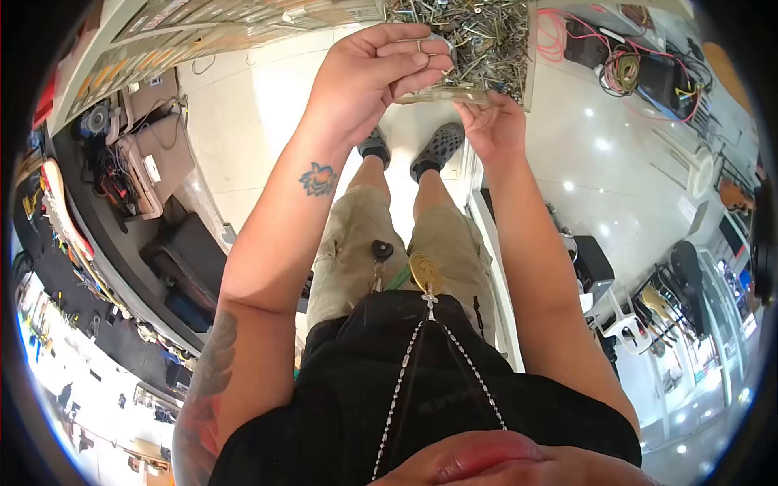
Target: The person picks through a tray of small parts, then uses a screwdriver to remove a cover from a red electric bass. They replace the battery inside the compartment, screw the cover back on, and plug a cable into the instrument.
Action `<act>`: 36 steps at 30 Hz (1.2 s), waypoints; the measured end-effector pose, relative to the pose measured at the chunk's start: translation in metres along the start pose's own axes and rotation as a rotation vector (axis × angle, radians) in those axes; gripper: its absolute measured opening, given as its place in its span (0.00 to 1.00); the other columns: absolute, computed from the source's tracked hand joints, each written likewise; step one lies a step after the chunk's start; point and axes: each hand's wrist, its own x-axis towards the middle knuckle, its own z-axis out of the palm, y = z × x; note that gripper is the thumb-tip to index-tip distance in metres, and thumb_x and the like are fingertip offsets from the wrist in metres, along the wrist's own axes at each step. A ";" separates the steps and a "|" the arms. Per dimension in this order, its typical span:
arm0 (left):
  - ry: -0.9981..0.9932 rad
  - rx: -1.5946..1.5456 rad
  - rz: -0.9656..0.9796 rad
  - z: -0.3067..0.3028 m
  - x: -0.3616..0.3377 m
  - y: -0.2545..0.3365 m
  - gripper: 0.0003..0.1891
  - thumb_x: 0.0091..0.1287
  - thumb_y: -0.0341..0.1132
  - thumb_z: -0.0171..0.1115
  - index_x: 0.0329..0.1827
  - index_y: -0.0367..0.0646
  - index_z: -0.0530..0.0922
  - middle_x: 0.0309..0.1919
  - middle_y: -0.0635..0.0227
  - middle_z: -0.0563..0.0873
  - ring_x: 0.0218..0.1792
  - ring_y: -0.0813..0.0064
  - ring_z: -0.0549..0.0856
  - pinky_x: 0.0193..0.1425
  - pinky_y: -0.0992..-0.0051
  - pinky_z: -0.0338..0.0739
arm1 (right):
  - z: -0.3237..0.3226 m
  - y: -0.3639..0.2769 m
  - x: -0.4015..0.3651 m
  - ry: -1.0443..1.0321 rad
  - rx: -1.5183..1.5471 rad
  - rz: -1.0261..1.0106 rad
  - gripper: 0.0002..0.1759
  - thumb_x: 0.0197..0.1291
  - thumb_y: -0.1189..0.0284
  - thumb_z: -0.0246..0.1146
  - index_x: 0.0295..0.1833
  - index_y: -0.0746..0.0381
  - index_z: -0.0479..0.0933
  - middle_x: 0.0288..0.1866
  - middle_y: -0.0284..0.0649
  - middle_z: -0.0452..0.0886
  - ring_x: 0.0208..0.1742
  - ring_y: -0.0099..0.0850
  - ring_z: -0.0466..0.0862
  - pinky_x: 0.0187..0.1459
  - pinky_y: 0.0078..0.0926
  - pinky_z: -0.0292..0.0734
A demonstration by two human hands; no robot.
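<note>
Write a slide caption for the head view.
Left hand and right hand at the near side of a bin of small metal parts.

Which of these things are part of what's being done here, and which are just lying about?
Seemingly in use:
left hand, fingers curled
right hand, at the container's near edge
container
small metal pieces inside it

Apparently just lying about, off to the right:
pink cable
coiled cable

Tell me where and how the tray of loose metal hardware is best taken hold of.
Probably take the tray by its right wall, coming from the right: that straight edge looks bare, loose hardware lies heaped inside, and the left hand and right hand crowd the near side.
</note>
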 end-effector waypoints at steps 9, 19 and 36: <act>0.092 0.744 -0.172 -0.016 0.047 0.026 0.45 0.66 0.40 0.72 0.85 0.49 0.58 0.42 0.47 0.92 0.44 0.52 0.93 0.44 0.59 0.89 | 0.005 0.005 -0.008 0.022 0.022 -0.004 0.15 0.74 0.73 0.50 0.55 0.75 0.69 0.62 0.58 0.77 0.67 0.53 0.79 0.73 0.58 0.76; 0.294 0.666 -0.122 -0.019 -0.004 -0.024 0.12 0.74 0.29 0.60 0.57 0.36 0.82 0.39 0.68 0.86 0.40 0.77 0.83 0.48 0.75 0.77 | -0.022 0.021 -0.036 0.062 0.046 0.024 0.15 0.70 0.75 0.52 0.56 0.75 0.68 0.61 0.58 0.79 0.65 0.53 0.81 0.73 0.61 0.75; 0.192 1.643 0.163 0.015 0.035 -0.039 0.33 0.66 0.36 0.62 0.76 0.41 0.69 0.36 0.47 0.91 0.40 0.44 0.91 0.47 0.52 0.86 | -0.051 0.021 -0.035 -0.008 0.019 0.061 0.11 0.66 0.72 0.58 0.46 0.70 0.77 0.56 0.55 0.84 0.63 0.52 0.84 0.74 0.60 0.73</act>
